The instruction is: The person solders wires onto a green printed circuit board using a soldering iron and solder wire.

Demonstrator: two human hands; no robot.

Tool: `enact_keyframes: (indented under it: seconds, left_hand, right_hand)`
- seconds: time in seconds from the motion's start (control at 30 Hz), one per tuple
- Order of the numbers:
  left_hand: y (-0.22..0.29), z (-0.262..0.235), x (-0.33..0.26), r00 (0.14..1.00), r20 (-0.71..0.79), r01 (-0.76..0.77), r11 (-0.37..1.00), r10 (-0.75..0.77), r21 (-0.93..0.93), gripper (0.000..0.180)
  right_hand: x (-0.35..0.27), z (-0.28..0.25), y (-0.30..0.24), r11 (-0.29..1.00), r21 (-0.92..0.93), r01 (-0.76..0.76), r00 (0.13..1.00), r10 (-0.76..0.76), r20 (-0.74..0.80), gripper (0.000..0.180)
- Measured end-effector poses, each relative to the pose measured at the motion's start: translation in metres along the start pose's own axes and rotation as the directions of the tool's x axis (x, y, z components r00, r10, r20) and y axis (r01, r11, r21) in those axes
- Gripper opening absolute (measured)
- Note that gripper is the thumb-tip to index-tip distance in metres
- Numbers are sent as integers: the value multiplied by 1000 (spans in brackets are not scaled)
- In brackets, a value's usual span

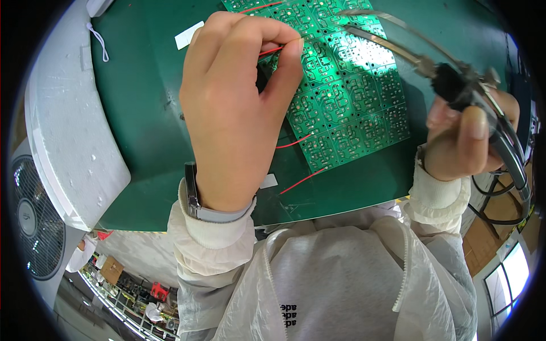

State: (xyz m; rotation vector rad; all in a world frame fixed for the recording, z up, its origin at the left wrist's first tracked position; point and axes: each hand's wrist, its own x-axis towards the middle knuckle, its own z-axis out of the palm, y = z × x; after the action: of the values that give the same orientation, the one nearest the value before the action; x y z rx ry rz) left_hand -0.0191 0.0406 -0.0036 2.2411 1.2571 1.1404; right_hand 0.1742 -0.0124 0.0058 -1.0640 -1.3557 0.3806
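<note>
A green circuit board panel (355, 116) lies on the green mat, its surface divided into several repeated sections. My left hand (227, 108) is over the panel's left edge, thumb and forefinger pinched on a red wire (270, 52). More short red wires stick out from that edge, among them a lower wire (302, 181) and another wire (293, 142) above it. In my right hand (463, 142) is a soldering iron (418, 61) with a curved thin feed tube (398, 23) beside it. The iron's tip is over the upper part of the panel; contact cannot be made out.
White foam (74, 125) borders the mat (148, 187) on the left, with a fan (37, 216) beyond it. A white label (189, 35) and a small white piece (269, 181) lie on the mat. Black cables (512, 210) hang at the right.
</note>
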Motion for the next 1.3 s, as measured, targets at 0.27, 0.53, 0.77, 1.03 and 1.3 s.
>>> enact_keyframes:
  seconds: [0.27,0.53,0.77,1.03,1.3]
  left_hand:
    - [0,-2,0,1000,26,-5,1000,5,9,10]
    - [12,-14,7,998,37,51,997,-49,-59,15]
    - [20,-24,-10,977,-34,203,961,-213,-186,20]
    - [47,-11,-26,986,-18,166,985,-165,48,9]
    - [40,-4,-28,984,-29,177,983,-176,41,12]
  right_hand:
    - [2,7,-3,992,81,-94,975,108,-192,22]
    - [-7,-5,0,999,-52,8,995,-13,-100,26]
    - [-22,-6,-17,982,-90,-166,967,144,-210,34]
    - [-39,-21,-20,976,-59,-210,977,206,-62,36]
    - [-36,-19,-23,980,15,-199,980,199,15,32]
